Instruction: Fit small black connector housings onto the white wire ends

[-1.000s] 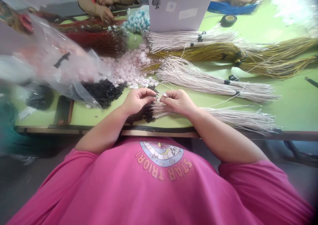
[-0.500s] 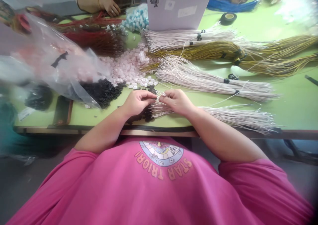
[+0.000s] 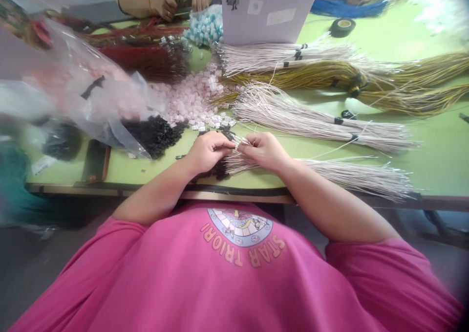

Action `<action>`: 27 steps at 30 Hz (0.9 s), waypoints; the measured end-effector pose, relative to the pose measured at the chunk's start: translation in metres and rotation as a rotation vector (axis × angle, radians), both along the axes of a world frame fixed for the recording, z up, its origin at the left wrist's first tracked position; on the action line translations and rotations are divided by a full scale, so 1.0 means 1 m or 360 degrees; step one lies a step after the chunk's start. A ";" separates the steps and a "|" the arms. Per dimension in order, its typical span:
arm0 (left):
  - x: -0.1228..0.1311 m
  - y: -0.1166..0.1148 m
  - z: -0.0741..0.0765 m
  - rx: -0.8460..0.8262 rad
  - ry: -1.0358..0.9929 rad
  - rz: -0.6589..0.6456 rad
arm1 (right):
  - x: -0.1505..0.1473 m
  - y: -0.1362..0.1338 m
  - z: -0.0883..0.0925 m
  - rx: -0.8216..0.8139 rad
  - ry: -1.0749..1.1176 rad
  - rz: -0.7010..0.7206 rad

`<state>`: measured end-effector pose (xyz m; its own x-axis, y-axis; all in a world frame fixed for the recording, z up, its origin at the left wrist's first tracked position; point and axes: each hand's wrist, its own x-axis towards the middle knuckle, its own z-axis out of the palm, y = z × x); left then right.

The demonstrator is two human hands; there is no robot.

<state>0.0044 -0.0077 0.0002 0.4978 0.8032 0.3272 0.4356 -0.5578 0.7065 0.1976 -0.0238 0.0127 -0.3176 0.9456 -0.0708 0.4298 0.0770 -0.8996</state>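
Note:
My left hand (image 3: 207, 151) and my right hand (image 3: 264, 150) meet at the near edge of a green table (image 3: 432, 146). Both are closed in a pinch. The right hand's fingers grip the tips of a bundle of thin white wires (image 3: 351, 173) that runs off to the right. My left hand pinches something small against those wire tips; I cannot make out what it is. Just beyond my hands lie a pile of small white connectors (image 3: 194, 99) and a heap of small black parts (image 3: 154, 134).
More white wire bundles (image 3: 311, 119) and yellow-olive bundles (image 3: 366, 82) cross the table. A clear plastic bag (image 3: 76, 92) lies at left, red wires (image 3: 146, 58) behind it. A grey card (image 3: 267, 9), black tape roll (image 3: 341, 26) and another person's hands (image 3: 176, 2) are at the far side.
My hands have stayed together at the wire tips with only small finger movement. The other person's hands across the table have shifted to the right.

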 end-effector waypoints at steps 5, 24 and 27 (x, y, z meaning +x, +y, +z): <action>0.002 -0.001 -0.004 0.0074 0.0005 0.0054 | -0.002 0.001 -0.003 -0.0051 0.0043 0.0043; -0.077 0.011 0.035 0.0028 0.1417 0.0717 | 0.006 0.002 -0.004 -0.0034 0.0118 0.0013; -0.109 0.020 0.024 -0.0103 0.1673 0.1033 | 0.004 0.000 -0.003 -0.0098 0.0189 -0.0039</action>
<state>-0.1042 0.0123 0.0240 -0.0017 0.9992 -0.0397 0.9908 -0.0037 -0.1351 0.2019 -0.0234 0.0096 -0.3041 0.9482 -0.0920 0.3212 0.0111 -0.9469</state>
